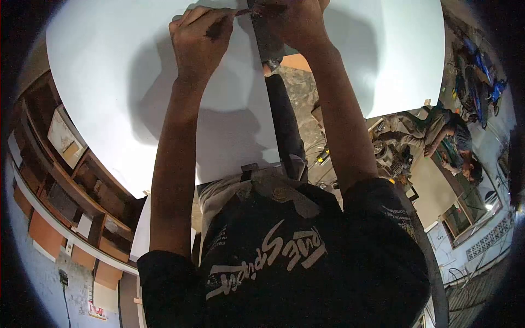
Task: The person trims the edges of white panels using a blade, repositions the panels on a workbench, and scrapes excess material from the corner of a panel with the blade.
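Observation:
My left hand (201, 34) is at the top of the view, above a large white panel (98, 82). Its fingers are closed, pinching a thin, dark piece (243, 11) that points toward my other hand. A dark patch shows on the back of this hand. My right hand (298, 24) is close beside it, over the dark edge of the panel, with its fingers curled in shadow. What it grips is too dark to make out. A second white panel (410, 60) lies to the right, across a gap from the first.
Through the gap shows a stained floor (301, 90) with cables and a yellow-black tool (322, 155). Wooden shelving (82, 180) lines the left side. At the right, another person (459, 142) is near machine parts (391, 156) and a pale board (432, 186).

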### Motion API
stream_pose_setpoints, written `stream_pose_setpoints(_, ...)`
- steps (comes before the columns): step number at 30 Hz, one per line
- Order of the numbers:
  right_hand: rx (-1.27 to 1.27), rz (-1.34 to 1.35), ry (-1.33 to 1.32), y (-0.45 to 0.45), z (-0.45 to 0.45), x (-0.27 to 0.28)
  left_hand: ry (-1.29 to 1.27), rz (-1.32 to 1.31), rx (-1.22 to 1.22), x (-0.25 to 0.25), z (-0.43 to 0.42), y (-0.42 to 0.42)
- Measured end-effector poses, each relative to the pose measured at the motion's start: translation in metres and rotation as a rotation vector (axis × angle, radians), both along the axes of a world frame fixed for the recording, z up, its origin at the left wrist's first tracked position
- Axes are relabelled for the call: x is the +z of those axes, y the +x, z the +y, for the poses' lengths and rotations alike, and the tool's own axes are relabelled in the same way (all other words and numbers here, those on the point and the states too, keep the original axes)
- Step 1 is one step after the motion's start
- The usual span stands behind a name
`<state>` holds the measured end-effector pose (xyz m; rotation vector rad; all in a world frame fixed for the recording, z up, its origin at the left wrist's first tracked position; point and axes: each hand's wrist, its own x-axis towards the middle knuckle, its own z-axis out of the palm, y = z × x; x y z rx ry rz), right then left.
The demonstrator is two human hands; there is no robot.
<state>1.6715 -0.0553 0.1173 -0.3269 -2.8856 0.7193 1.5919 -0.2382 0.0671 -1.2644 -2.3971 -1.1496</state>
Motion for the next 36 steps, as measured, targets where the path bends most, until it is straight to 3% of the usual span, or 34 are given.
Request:
stream_pose_setpoints(1, 0.017, 0.072, 0.007, 0.003, 0.000, -0.005, 0.010, 0.005, 0.002, 0.000, 0.000, 0.003)
stream_pose_setpoints(4, 0.063, -0.201, 0.110, 0.000, -0.003, 0.004, -0.001, -0.034, 0.019, 0.001, -0.002, 0.010)
stream_pose_setpoints(7, 0.003, 0.018, 0.070, 0.015, -0.010, 0.006, -0.041, -0.111, 0.024, 0.000, -0.005, 0.013)
stream_pose_setpoints(11, -0.053, -0.006, -0.007, 0.024, -0.006, -0.022, -0.144, -0.039, 0.047, 0.006, -0.010, 0.021)
stream_pose_setpoints(16, -0.003, -0.086, -0.003, 0.040, -0.011, -0.022, -0.094, -0.076, 0.031, 0.004, -0.016, 0.032)
stream_pose_setpoints(19, -0.115, -0.138, 0.006, 0.048, -0.025, -0.016, -0.099, -0.104, 0.016, 0.003, -0.022, 0.039)
stream_pose_setpoints(22, -0.198, 0.019, -0.094, 0.056, -0.032, -0.021, -0.077, -0.123, 0.018, -0.001, -0.027, 0.048)
stream_pose_setpoints(25, -0.077, -0.056, -0.162, 0.069, -0.026, -0.024, -0.073, -0.132, 0.028, -0.001, -0.030, 0.058)
stream_pose_setpoints(28, -0.109, 0.105, -0.122, 0.085, -0.036, -0.032, -0.088, -0.184, 0.023, 0.002, -0.035, 0.070)
stream_pose_setpoints(31, -0.411, 0.151, -0.192, 0.095, -0.061, -0.074, -0.081, -0.176, 0.021, 0.004, -0.040, 0.078)
stream_pose_setpoints(34, -0.096, 0.132, 0.048, 0.110, -0.045, -0.039, -0.097, -0.139, 0.010, 0.006, -0.046, 0.088)
stream_pose_setpoints(36, -0.108, 0.075, -0.034, 0.117, -0.049, -0.040, -0.112, -0.130, 0.005, 0.008, -0.050, 0.093)
